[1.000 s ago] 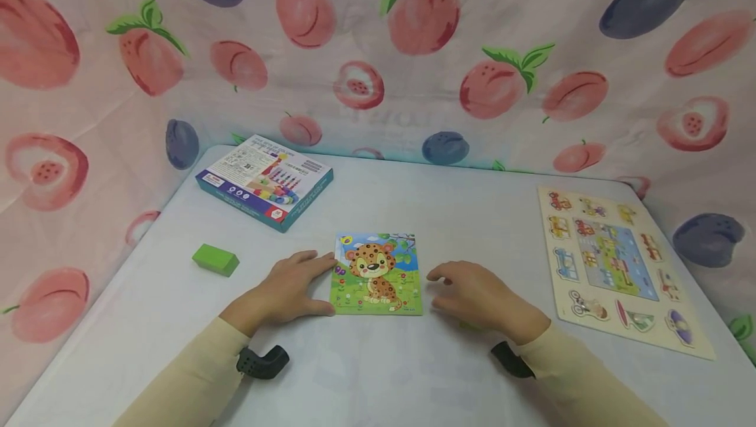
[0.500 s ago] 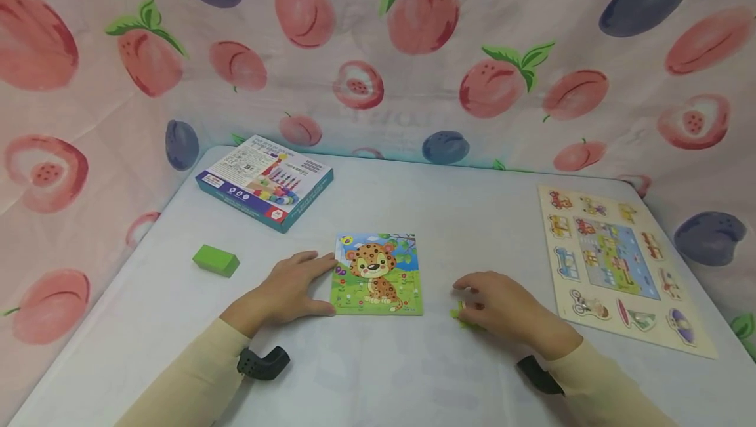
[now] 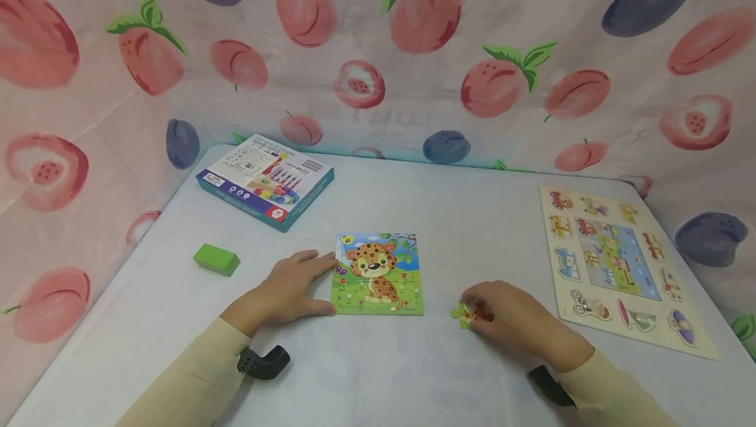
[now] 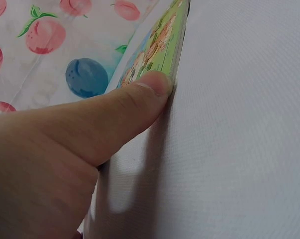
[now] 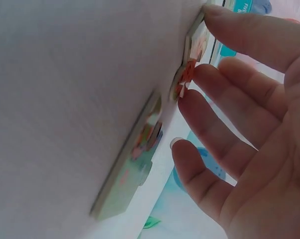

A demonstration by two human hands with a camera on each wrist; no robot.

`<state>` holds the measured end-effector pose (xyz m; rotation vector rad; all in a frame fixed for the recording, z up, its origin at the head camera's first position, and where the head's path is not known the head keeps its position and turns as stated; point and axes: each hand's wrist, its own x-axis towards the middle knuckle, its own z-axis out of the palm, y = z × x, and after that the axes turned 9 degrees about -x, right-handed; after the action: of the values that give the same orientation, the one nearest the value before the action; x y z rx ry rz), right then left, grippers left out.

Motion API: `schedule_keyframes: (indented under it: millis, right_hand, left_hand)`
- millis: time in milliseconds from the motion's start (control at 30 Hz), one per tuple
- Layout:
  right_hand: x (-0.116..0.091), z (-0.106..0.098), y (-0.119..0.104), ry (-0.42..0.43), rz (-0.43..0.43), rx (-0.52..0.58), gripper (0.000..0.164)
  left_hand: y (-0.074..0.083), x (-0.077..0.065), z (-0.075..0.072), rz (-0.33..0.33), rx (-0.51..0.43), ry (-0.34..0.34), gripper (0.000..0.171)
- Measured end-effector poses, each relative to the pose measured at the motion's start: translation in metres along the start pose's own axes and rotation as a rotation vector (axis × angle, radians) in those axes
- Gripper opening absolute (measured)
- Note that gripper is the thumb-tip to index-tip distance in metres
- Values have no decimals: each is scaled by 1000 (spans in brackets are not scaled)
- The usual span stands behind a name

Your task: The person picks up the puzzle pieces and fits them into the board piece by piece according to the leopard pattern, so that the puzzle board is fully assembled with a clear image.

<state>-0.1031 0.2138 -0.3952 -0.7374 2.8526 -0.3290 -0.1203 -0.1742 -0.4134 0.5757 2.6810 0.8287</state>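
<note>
A square jigsaw puzzle [image 3: 378, 276] of a seated leopard cub lies flat in mid-table. Along its left side rests my left hand [image 3: 289, 288], fingers extended, thumb at the lower left corner. The left wrist view shows that thumb [image 4: 135, 99] touching the puzzle's edge. To the right of the puzzle, my right hand [image 3: 520, 322] pinches a small green and orange-brown puzzle piece [image 3: 463, 317]. In the right wrist view, thumb and fingertips meet opposite sides of the piece [image 5: 189, 64], close to the tabletop. Part of the piece is hidden by the fingers.
A wooden vehicle puzzle board [image 3: 620, 269] lies at the right. A flat toy box [image 3: 266, 181] sits at the back left, with a green block [image 3: 216, 260] in front of it. Fruit-print cloth [image 3: 413, 86] hangs behind the white table.
My right hand has moved away from the leopard puzzle, rightward and toward me, and has taken hold of the small puzzle piece. My left hand has stayed in place.
</note>
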Motion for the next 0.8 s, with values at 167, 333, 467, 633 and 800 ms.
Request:
schedule_keyframes:
  millis: [167, 333, 467, 633, 800]
  right_hand:
    - [1, 1, -2, 12, -13, -10, 31]
    - [3, 1, -5, 14, -12, -17, 27]
    - [6, 2, -8, 19, -13, -31, 26]
    - [9, 3, -11, 38, -42, -46, 26]
    - [11, 5, -11, 45, -61, -37, 28]
  left_hand:
    - [0, 0, -1, 0, 0, 1, 82]
    - [1, -1, -1, 6, 2, 0, 82]
    - [1, -1, -1, 6, 3, 2, 82]
    - [1, -1, -1, 4, 2, 5, 82]
    - [0, 0, 0, 0, -2, 6, 82]
